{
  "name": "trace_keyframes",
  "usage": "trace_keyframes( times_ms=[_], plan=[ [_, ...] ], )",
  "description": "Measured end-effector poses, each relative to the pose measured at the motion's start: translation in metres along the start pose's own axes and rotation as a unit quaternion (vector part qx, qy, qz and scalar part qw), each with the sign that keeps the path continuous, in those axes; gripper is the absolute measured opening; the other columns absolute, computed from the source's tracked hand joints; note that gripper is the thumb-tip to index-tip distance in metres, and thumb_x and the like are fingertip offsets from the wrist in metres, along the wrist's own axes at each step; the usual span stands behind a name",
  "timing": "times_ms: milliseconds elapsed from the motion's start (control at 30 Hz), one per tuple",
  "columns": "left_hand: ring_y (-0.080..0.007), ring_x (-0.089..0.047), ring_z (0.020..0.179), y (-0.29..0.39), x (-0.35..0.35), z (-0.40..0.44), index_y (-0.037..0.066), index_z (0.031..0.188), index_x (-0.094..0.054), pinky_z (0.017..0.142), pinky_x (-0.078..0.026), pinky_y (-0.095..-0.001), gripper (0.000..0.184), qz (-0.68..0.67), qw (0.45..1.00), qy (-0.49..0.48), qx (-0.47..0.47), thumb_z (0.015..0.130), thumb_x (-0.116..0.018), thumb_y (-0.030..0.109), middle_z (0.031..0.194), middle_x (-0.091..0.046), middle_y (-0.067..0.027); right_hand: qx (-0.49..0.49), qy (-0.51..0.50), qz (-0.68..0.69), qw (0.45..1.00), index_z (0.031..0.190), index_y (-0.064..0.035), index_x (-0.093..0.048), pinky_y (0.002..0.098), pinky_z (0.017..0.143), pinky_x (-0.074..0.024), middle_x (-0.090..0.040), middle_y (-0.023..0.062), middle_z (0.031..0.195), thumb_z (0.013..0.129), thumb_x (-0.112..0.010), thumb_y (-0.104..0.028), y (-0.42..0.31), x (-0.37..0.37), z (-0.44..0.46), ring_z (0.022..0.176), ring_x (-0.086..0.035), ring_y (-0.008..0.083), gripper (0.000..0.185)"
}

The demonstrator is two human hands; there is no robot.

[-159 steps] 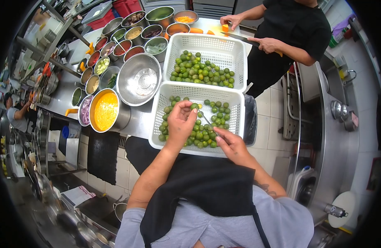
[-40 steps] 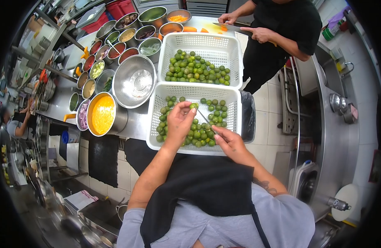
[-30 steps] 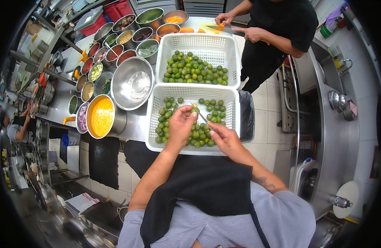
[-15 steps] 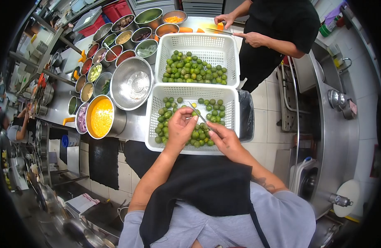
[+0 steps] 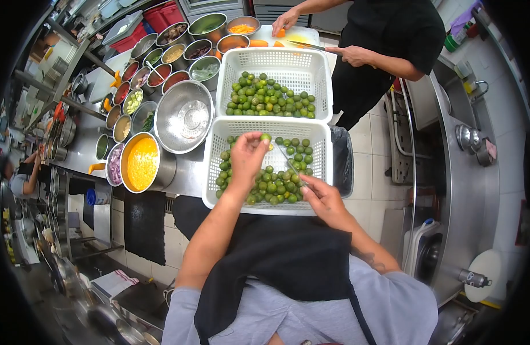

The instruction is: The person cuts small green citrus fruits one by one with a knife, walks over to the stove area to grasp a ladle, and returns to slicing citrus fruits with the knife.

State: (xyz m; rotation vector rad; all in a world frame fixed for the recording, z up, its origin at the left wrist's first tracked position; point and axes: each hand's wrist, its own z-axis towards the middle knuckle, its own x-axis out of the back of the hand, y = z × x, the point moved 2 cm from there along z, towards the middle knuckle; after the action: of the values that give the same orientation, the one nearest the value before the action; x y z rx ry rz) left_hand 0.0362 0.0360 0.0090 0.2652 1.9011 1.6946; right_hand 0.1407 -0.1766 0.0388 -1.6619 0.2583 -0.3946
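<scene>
Our left hand (image 5: 249, 158) has drawn its grip, pinching 1 lime (image 5: 265, 138) over the near basket (image 5: 329, 184), away from the knife (image 5: 291, 165) held in our right hand (image 5: 324, 199). With the 2 apart, blade work seems paused.

Compared with half a second ago, the left hand (image 5: 248, 158) has moved forward, carrying the lime (image 5: 265, 138) in its fingers farther from the body. The right hand (image 5: 322, 198) has drawn back and outward with the knife (image 5: 292, 165). The blade, previously across the left fingers, now stands clear of them. More limes (image 5: 271, 181) are exposed between the hands. The co-worker's hand (image 5: 285, 22) nearer the bowls has shifted leftward, as has the orange piece (image 5: 281, 33), now off the blade's tip end.
</scene>
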Motion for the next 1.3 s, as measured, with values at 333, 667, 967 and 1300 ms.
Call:
trace_keyframes(
  times_ms=[333,667,967,1300],
  plan=[
    [-0.0206,-0.068,0.085,0.005,-0.001,0.056,0.001,0.105,-0.068,0.073,-0.053,-0.0322,0.023,0.432,0.884,-0.162,-0.075,0.085,-0.07,0.011,0.092,-0.07,-0.0131,-0.019,0.068,0.035,0.997,0.136,0.001,-0.055,0.0208,0.079,-0.0491,-0.066,0.0037,0.106,0.1,-0.058,-0.005,-0.014,0.019,-0.004,0.09,-0.059,0.0048,0.036],
    [-0.0383,-0.065,0.091,-0.055,-0.008,-0.019,0.002,0.105,-0.068,0.083,-0.053,-0.0439,0.034,0.566,0.755,-0.304,-0.136,0.075,-0.075,0.015,0.1,-0.068,-0.0192,-0.017,0.061,0.015,0.998,0.135,0.0013,-0.055,0.0206,0.079,-0.0484,-0.065,0.0035,0.108,0.1,-0.059,-0.006,-0.019,0.016,-0.001,0.091,-0.057,0.0049,0.036],
    [-0.0062,-0.059,0.081,-0.026,0.009,0.0,0.0,0.118,-0.055,0.071,-0.05,-0.0206,0.036,0.113,0.98,-0.156,0.047,0.086,-0.072,-0.002,0.094,-0.062,-0.0014,-0.025,0.024,-0.033,0.999,0.134,0.0018,-0.056,0.024,0.083,-0.0498,-0.067,0.0099,0.115,0.1,-0.059,-0.01,-0.01,0.013,0.002,0.096,-0.06,0.0092,0.036],
    [-0.0059,-0.06,0.087,0.011,0.017,-0.011,-0.001,0.117,-0.057,0.073,-0.05,-0.02,0.034,0.188,0.972,-0.133,-0.045,0.086,-0.072,-0.001,0.096,-0.061,-0.0006,-0.012,-0.005,-0.041,0.999,0.133,0.0017,-0.058,0.027,0.092,-0.0497,-0.067,0.0159,0.123,0.1,-0.059,-0.01,-0.007,0.005,0.009,0.107,-0.062,0.0148,0.035]
  ],
)
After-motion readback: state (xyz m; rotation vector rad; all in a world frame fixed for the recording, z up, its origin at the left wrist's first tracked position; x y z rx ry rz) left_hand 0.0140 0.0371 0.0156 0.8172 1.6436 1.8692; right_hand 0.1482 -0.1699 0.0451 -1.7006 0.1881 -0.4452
